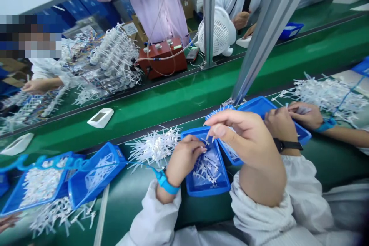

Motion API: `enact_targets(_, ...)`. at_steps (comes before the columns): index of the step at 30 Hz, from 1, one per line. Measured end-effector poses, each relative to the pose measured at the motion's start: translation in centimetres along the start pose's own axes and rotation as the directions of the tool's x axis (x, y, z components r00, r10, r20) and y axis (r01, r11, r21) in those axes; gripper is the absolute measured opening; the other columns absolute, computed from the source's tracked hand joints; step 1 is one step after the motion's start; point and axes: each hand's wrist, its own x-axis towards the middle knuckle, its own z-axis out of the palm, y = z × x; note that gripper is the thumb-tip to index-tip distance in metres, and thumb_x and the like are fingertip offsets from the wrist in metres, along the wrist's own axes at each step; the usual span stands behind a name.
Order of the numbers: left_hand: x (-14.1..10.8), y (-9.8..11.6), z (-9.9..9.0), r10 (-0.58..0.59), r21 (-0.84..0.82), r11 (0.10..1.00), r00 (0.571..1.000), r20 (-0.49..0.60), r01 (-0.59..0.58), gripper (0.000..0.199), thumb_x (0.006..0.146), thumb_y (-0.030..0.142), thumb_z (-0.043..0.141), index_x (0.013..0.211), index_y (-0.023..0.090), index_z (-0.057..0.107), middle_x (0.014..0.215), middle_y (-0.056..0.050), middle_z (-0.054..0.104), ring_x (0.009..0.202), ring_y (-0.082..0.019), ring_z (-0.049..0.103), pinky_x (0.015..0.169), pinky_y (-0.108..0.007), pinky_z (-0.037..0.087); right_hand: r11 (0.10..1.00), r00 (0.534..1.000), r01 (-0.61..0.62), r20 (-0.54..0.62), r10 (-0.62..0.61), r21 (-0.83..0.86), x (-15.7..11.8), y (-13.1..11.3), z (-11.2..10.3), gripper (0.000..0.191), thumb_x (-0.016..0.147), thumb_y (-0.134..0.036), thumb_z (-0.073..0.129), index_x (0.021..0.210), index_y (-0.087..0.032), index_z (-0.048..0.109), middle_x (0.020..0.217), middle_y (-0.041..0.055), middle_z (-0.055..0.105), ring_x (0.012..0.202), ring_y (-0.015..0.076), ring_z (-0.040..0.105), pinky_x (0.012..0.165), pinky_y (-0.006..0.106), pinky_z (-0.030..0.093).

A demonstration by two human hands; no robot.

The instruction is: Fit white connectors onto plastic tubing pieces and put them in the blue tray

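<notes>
My left hand [184,157], with a blue wrist strap [167,183], is over the left rim of a blue tray [207,191]. Its thumb and fingers are pinched together; what they hold is too small to name. My right hand [242,134] is raised above the tray's right side, fingers bent and spread from the thumb, partly hiding the tray. A small white piece [205,141] shows between the two hands. More thin white pieces [207,169] lie inside the tray.
A pile of white strips [154,146] lies left of the tray. Further left are blue trays [98,173] and a coiled blue cord [43,163]. At right, a co-worker's hands [305,115] are over another blue tray [256,105]. A metal post [259,34] rises behind.
</notes>
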Motion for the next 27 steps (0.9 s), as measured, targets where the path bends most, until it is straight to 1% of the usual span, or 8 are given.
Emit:
enact_targets(3, 0.0, 0.5, -2.8, -0.12, -0.305, 0.949, 0.988, -0.1, 0.084, 0.011, 0.097, 0.03, 0.072, 0.098, 0.02, 0.074, 0.091, -0.004, 0.074, 0.08, -0.016, 0.072, 0.074, -0.025, 0.058, 0.986, 0.992, 0.037, 0.116, -0.057, 0.165, 0.2, -7.5, 2.5, 0.04, 0.105, -0.056, 0.052, 0.114, -0.022, 0.073, 0.093, 0.007, 0.074, 0.087, 0.0207, 0.072, 0.077, 0.033, 0.059)
enact_targets(5, 0.5, 1.2, -4.0, -0.247, -0.621, 0.778, 0.954, -0.169, 0.091, 0.018, 0.093, 0.034, 0.077, 0.098, 0.019, 0.069, 0.086, -0.002, 0.073, 0.074, -0.014, 0.072, 0.068, -0.022, 0.057, 0.96, 0.988, 0.056, 0.126, -0.093, 0.276, 0.5, -10.0, 3.5, 0.034, 0.107, -0.045, 0.054, 0.128, -0.024, 0.069, 0.103, 0.0074, 0.075, 0.092, 0.0201, 0.073, 0.08, 0.032, 0.06)
enact_targets(7, 1.2, 1.9, -4.4, -0.311, -0.833, 0.554, 0.925, -0.218, -0.011, 0.026, 0.088, 0.035, 0.083, 0.097, 0.019, 0.065, 0.083, 0.0, 0.071, 0.07, -0.011, 0.07, 0.066, -0.018, 0.056, 0.947, 0.985, 0.078, 0.12, -0.121, 0.311, 0.8, -10.6, 3.8, 0.03, 0.104, -0.038, 0.06, 0.129, -0.026, 0.07, 0.11, 0.0089, 0.075, 0.1, 0.0228, 0.073, 0.085, 0.035, 0.061)
enact_targets(10, 2.4, 2.6, -3.9, -0.323, -0.956, 0.254, 0.919, -0.224, -0.144, 0.035, 0.084, 0.035, 0.087, 0.103, 0.022, 0.061, 0.076, 0.004, 0.068, 0.063, -0.006, 0.064, 0.061, -0.014, 0.052, 0.958, 0.974, 0.114, 0.16, -0.16, 0.264, 1.4, -10.1, 3.8, 0.02, 0.099, -0.036, 0.068, 0.116, -0.031, 0.077, 0.111, 0.0096, 0.076, 0.103, 0.0269, 0.073, 0.089, 0.038, 0.062)
enact_targets(15, 3.3, 2.8, -2.1, -0.405, -0.99, -0.085, 0.912, -0.066, -0.11, 0.045, 0.077, 0.035, 0.093, 0.087, 0.018, 0.053, 0.072, 0.007, 0.059, 0.054, -0.002, 0.054, 0.053, -0.009, 0.044, 0.95, 0.95, 0.165, 0.217, -0.225, 0.264, 1.8, -10.3, 4.6, 0.017, 0.096, -0.041, 0.073, 0.109, -0.033, 0.079, 0.101, 0.0073, 0.076, 0.097, 0.0256, 0.073, 0.085, 0.038, 0.062)
enact_targets(17, 3.3, 2.8, -1.6, -0.432, -0.991, -0.107, 0.901, -0.03, -0.085, 0.05, 0.071, 0.033, 0.097, 0.082, 0.017, 0.051, 0.071, 0.007, 0.057, 0.056, -0.002, 0.053, 0.054, -0.01, 0.044, 0.944, 0.949, 0.179, 0.206, -0.24, 0.276, 1.9, -10.5, 5.2, 0.015, 0.096, -0.042, 0.072, 0.104, -0.031, 0.079, 0.096, 0.007, 0.074, 0.092, 0.024, 0.072, 0.081, 0.037, 0.062)
enact_targets(20, 3.0, 2.7, -1.1, -0.446, -0.998, -0.012, 0.893, -0.056, -0.069, 0.053, 0.069, 0.036, 0.098, 0.077, 0.016, 0.05, 0.069, 0.005, 0.054, 0.061, -0.004, 0.052, 0.058, -0.012, 0.045, 0.94, 0.954, 0.188, 0.175, -0.244, 0.285, 2.1, -10.6, 6.0, 0.013, 0.098, -0.04, 0.069, 0.098, -0.032, 0.08, 0.091, 0.0076, 0.071, 0.085, 0.0225, 0.071, 0.075, 0.035, 0.061)
enact_targets(27, 2.7, 2.2, -1.4, -0.351, -0.996, 0.077, 0.934, -0.063, -0.039, 0.054, 0.081, 0.057, 0.086, 0.076, 0.016, 0.051, 0.062, 0.005, 0.048, 0.055, -0.005, 0.043, 0.055, -0.015, 0.039, 0.929, 0.944, 0.25, 0.144, -0.296, 0.273, 2.3, -10.7, 6.9, 0.014, 0.097, -0.038, 0.068, 0.1, -0.031, 0.08, 0.094, 0.0079, 0.068, 0.086, 0.0231, 0.07, 0.074, 0.035, 0.06)
